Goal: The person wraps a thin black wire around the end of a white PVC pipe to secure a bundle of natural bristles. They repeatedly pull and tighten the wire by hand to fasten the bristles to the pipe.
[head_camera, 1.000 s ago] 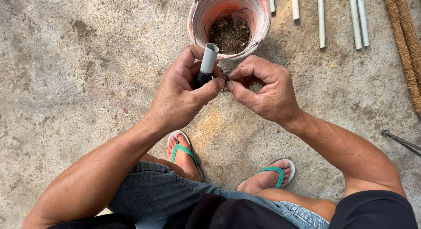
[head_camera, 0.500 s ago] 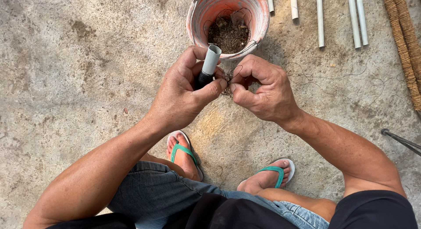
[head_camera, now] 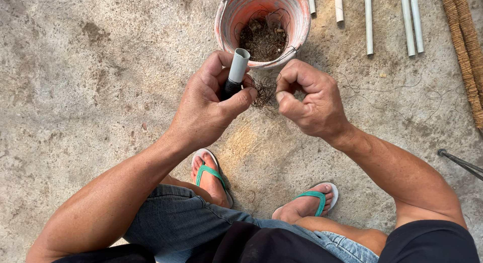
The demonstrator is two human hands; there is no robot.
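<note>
My left hand (head_camera: 211, 104) grips a short grey pipe piece (head_camera: 237, 66) with a black lower part, held upright over the concrete floor. A tangle of thin dark wire (head_camera: 263, 90) hangs between my two hands. My right hand (head_camera: 309, 99) pinches that wire with thumb and fingers closed, just right of the pipe. Right behind both hands stands a worn orange bucket (head_camera: 302, 11) with more dark tangled wire and debris inside.
Several white pipe lengths (head_camera: 369, 21) lie on the concrete at the top right, beside a brown rope-like bundle (head_camera: 465, 46). Loose wire strands (head_camera: 387, 89) trail to the right. A dark metal rod (head_camera: 460, 162) lies at the right edge. My feet wear green sandals (head_camera: 211, 175).
My right hand has shifted slightly right, drawing the wire tangle out from the pipe. The left hand holds the pipe in the same place.
</note>
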